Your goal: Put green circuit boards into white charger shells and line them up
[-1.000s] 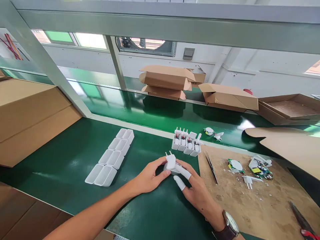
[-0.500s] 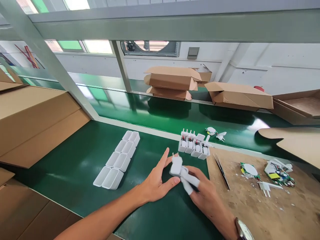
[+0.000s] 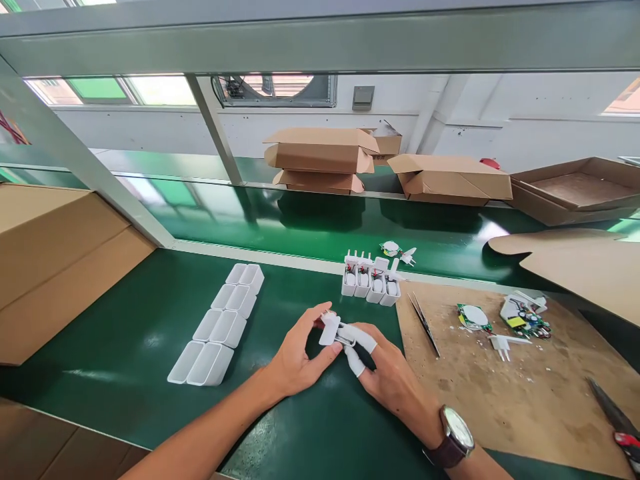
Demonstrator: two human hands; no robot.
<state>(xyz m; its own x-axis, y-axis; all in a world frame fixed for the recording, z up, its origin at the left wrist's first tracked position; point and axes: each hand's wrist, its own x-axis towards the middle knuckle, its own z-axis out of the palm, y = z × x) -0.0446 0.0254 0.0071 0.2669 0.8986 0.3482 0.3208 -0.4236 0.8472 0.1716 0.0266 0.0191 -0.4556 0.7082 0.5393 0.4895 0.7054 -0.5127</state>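
Note:
Over the green bench, in front of my body, both hands hold a white plug adapter [image 3: 329,329]. My left hand [image 3: 300,353] grips its left side between thumb and fingers. My right hand [image 3: 387,370], with white covers on thumb and forefinger, pinches its right end; a narrow opening shows along that part. Just beyond stands a row of white adapter cases [image 3: 371,283] with plug pins, round white parts and red wires inside. To the left lie two rows of open white plastic cases [image 3: 215,327], set side by side.
Tweezers [image 3: 425,325], a circuit board [image 3: 474,317], a loose plug piece [image 3: 505,345] and scissors [image 3: 617,420] lie on the brown board [image 3: 480,400] at right. Cardboard boxes [image 3: 320,150] line the back shelf. A large carton [image 3: 60,267] stands left; a beam [image 3: 320,50] crosses above.
The adapter has turned in my hands, and its flat white face and opening now show. My left fingers have closed on it. The view has shifted right, bringing the scissors into sight.

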